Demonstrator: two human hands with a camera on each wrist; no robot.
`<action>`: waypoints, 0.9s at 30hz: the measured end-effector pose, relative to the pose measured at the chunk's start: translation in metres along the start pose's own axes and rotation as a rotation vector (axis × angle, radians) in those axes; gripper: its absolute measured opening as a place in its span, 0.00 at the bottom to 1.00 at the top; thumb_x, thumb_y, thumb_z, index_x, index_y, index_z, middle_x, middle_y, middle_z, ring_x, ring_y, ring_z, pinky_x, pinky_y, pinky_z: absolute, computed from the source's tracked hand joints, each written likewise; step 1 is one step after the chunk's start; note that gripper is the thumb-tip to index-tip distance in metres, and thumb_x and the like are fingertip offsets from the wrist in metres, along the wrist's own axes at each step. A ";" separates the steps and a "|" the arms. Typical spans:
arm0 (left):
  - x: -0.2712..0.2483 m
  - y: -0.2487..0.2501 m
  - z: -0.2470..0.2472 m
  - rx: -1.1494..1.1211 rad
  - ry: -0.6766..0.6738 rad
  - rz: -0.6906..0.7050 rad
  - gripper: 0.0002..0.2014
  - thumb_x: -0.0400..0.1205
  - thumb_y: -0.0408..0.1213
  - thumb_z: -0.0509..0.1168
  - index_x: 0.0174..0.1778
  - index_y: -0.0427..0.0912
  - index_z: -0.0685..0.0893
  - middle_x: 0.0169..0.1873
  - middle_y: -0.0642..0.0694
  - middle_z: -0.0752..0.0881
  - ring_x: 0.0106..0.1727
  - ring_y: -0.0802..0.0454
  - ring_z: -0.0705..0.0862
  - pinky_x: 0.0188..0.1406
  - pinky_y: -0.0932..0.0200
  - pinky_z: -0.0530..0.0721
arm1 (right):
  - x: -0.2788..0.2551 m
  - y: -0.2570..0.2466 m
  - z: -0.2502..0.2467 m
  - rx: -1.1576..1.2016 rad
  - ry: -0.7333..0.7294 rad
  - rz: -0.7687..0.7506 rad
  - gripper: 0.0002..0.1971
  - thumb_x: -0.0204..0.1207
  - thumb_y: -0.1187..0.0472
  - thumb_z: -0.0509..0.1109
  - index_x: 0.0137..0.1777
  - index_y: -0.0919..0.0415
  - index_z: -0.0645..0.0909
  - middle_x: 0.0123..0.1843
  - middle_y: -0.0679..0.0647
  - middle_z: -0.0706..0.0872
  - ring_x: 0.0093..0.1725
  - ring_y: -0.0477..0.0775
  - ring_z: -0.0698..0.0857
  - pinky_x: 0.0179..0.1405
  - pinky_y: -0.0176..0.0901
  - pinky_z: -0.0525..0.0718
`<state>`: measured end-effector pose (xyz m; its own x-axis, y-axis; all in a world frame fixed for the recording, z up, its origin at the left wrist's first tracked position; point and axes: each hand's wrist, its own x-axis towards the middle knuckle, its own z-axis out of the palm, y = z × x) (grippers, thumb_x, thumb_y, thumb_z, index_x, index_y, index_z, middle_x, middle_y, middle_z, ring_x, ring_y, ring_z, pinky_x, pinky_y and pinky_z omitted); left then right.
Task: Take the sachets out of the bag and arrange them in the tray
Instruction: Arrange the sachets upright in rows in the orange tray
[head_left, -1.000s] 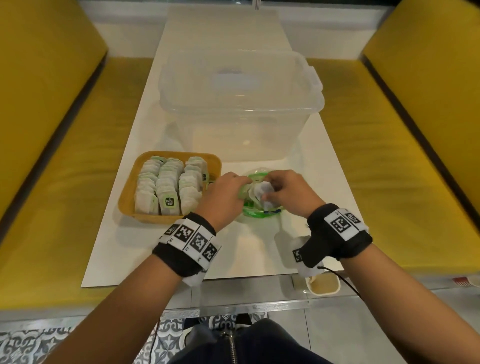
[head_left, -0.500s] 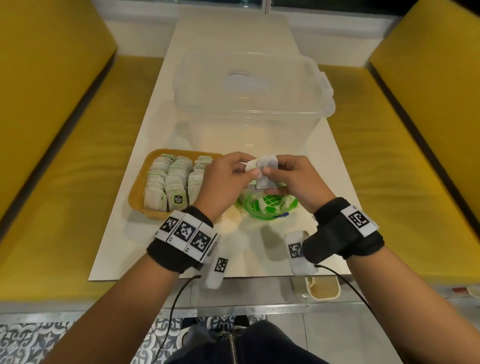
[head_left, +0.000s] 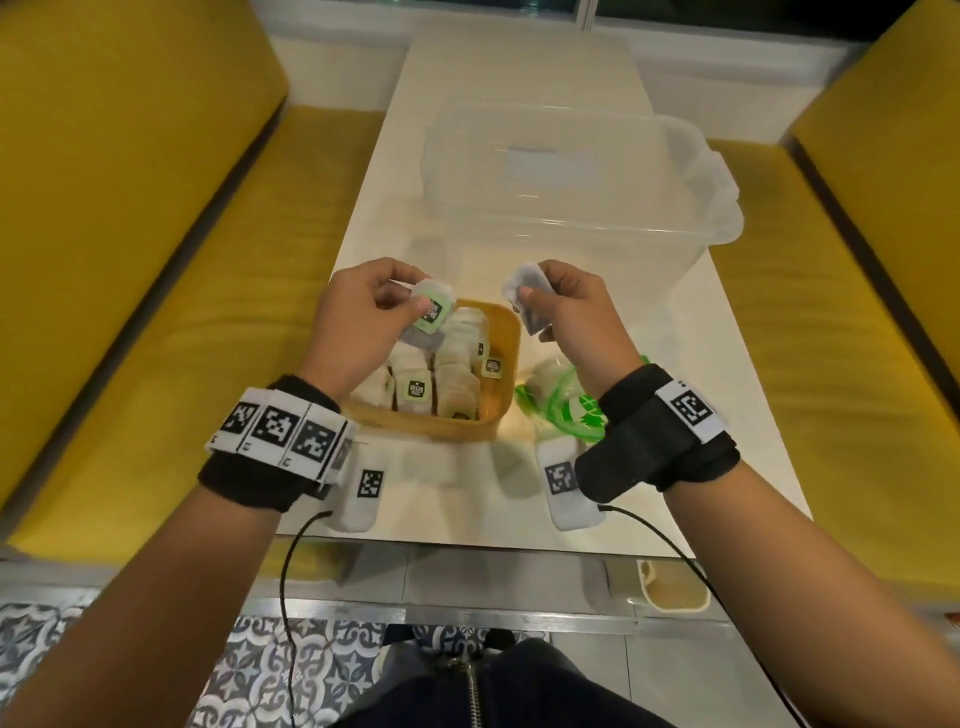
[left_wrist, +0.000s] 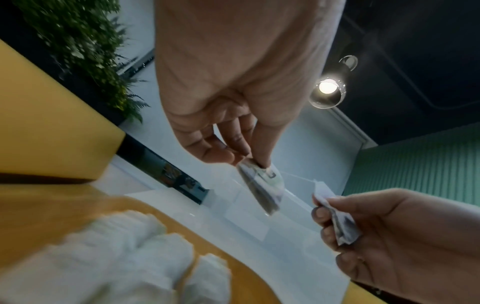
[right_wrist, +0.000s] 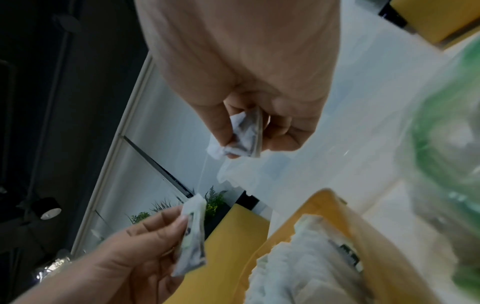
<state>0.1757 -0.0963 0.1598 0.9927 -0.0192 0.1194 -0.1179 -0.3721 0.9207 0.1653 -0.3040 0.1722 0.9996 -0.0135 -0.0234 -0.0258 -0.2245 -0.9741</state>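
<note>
Each hand pinches a sachet above the tray (head_left: 506, 332): left hand (head_left: 358, 322) holds the labelled one (head_left: 434, 312), right hand (head_left: 576, 306) another (head_left: 530, 299). The bag (head_left: 566, 410) lies beside. Dropped carelessly, either could topple the packed rows.

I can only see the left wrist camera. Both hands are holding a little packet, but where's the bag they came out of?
Observer: The green-printed bag lies on the table just right of the tray, below the right hand.
Operator: Is the tray almost full?
Observer: In the head view, rows of sachets cover most of it. Some bare tray shows at its far right corner.
Operator: Is there anything else on the table?
Observer: Yes, a big clear plastic tub stands beyond the tray.
</note>
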 end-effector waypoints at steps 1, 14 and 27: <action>0.000 -0.005 -0.006 0.011 -0.006 -0.006 0.09 0.78 0.29 0.72 0.49 0.48 0.86 0.31 0.48 0.85 0.37 0.59 0.84 0.46 0.61 0.85 | 0.001 -0.002 0.006 0.023 0.005 0.010 0.06 0.77 0.72 0.62 0.41 0.75 0.77 0.35 0.61 0.73 0.32 0.52 0.71 0.27 0.34 0.69; -0.001 -0.060 -0.003 0.479 -0.327 -0.145 0.10 0.78 0.26 0.68 0.50 0.46 0.84 0.41 0.47 0.85 0.41 0.48 0.84 0.40 0.55 0.85 | 0.002 0.018 0.061 -0.198 -0.130 0.085 0.10 0.69 0.76 0.66 0.31 0.68 0.69 0.32 0.57 0.63 0.32 0.51 0.63 0.31 0.42 0.61; -0.006 -0.057 -0.001 0.644 -0.357 0.018 0.08 0.77 0.26 0.64 0.47 0.43 0.83 0.45 0.45 0.85 0.48 0.44 0.82 0.43 0.58 0.77 | 0.001 0.003 0.060 -0.244 -0.101 -0.013 0.04 0.71 0.72 0.68 0.44 0.67 0.81 0.37 0.65 0.85 0.30 0.53 0.82 0.25 0.41 0.82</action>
<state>0.1762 -0.0744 0.1066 0.9519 -0.2908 -0.0967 -0.2045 -0.8378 0.5063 0.1670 -0.2462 0.1557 0.9953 0.0857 -0.0457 -0.0020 -0.4526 -0.8917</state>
